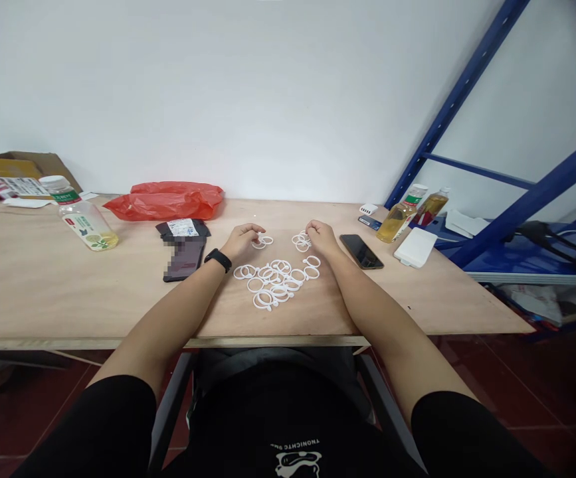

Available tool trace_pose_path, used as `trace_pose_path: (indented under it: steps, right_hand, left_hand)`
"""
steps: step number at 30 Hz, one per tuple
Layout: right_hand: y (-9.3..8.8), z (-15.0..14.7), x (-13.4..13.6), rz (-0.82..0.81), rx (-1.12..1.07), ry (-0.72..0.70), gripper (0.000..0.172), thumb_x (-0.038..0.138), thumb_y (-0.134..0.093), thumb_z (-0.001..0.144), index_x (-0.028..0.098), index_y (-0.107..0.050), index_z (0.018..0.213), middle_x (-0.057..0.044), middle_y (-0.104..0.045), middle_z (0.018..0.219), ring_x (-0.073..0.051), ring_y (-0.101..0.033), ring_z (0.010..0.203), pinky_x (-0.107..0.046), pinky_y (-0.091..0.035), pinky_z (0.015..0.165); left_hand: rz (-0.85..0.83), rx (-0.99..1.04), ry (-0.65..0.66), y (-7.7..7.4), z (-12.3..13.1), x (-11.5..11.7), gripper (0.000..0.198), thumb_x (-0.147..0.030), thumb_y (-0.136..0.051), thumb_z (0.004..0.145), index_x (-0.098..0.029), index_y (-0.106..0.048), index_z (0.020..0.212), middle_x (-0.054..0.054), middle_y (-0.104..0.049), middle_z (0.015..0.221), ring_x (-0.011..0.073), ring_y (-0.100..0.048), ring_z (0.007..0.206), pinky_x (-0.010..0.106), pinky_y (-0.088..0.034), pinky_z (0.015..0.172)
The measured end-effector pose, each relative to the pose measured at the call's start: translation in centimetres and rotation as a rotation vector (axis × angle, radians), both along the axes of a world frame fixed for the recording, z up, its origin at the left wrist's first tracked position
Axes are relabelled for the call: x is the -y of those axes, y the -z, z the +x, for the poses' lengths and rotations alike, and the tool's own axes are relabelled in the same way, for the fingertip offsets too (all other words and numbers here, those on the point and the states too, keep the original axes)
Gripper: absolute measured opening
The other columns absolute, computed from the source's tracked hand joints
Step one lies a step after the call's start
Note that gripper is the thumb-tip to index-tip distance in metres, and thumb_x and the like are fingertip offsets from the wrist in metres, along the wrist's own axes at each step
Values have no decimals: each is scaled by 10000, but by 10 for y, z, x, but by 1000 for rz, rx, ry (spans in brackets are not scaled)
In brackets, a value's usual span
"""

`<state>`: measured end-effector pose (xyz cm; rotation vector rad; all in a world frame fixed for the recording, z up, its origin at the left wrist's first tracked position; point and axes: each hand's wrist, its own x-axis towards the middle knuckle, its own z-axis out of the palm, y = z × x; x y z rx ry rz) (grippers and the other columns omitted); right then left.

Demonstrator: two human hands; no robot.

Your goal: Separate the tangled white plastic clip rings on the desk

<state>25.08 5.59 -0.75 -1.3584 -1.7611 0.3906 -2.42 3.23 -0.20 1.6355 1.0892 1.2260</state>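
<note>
"Where are the hands?"

"Both just beyond the ring pile point(278, 290). The left hand point(242, 239) curls its fingers over a few rings point(262, 243); I can't tell if it pinches them. The right hand point(320, 237) has its fingertips drawn in at a small cluster point(301, 242), grip unclear too."

"And around the pile?"

"Worktop point(288, 324) beneath it. To its right, a phone point(361, 251); beyond it to the left, a red bag point(168, 201); farther left, a bottle point(87, 222)."
</note>
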Motion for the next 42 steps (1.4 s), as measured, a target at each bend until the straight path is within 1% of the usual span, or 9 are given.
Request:
trace_pose_path:
  steps: [4,11,15,21,26,31,34,38,42]
  right_hand:
    - [1,0,-1,0,13,-8,170,238,-411,722,213,-569,665,-8,-626,683,-177,-563,723,-261,-415,676]
    - [2,0,0,-7,27,-16,170,238,-414,726,210,-573,672,-9,-625,686,-175,-560,719,-262,-411,678]
    - [1,-1,1,-5,34,-18,177,239,-412,733,212,-578,678,-8,-626,684,-177,-567,731,-260,-413,675]
    - [-2,1,0,36,55,1,191,228,-400,730,206,-566,638,-20,-624,686,-181,-569,729,-270,-406,686]
    - [-5,2,0,72,44,-8,221,200,-382,723,201,-576,617,-25,-623,667,-178,-573,721,-270,-416,708]
    - [-3,1,-1,94,17,-15,229,175,-376,703,199,-586,614,-18,-630,660,-172,-574,701,-272,-418,721]
    - [0,1,0,58,7,-8,223,171,-385,703,200,-597,638,-12,-635,665,-171,-570,703,-273,-421,724]
    - [4,2,-1,31,-4,15,203,170,-418,704,196,-619,688,-10,-654,711,-170,-569,705,-278,-427,723]
    - [9,3,-5,0,11,24,216,189,-462,723,187,-667,790,-18,-658,751,-176,-570,696,-294,-440,714]
  left_hand:
    - [-21,47,5,-1,1,2,170,-241,-594,643,-147,-627,780,-7,-608,617,125,-571,571,259,-459,613]
    - [-3,88,55,-1,5,4,133,-231,-620,620,-143,-611,720,-3,-614,613,111,-561,565,235,-440,574]
    - [17,47,-17,0,2,3,100,-211,-569,626,-150,-618,688,-6,-616,603,112,-555,564,230,-442,574]
    - [48,9,-100,0,0,-1,150,-221,-520,630,-147,-645,669,15,-644,611,140,-589,596,252,-466,609]
    - [89,-11,-183,-3,-1,-1,186,-232,-482,650,-147,-646,653,14,-623,584,141,-561,567,245,-439,571]
    - [142,-40,-250,-2,-3,-4,230,-204,-424,666,-148,-637,601,22,-612,569,142,-551,563,236,-418,546]
    - [108,-21,-267,0,-3,-6,252,-202,-420,688,-140,-660,646,28,-613,579,144,-551,555,237,-416,532]
    - [30,37,-202,3,-2,-9,284,-210,-437,715,-117,-700,773,30,-631,615,135,-552,544,239,-434,538]
    - [27,-21,-190,6,-3,-9,302,-193,-480,705,-105,-725,858,22,-639,628,127,-552,546,236,-436,547]
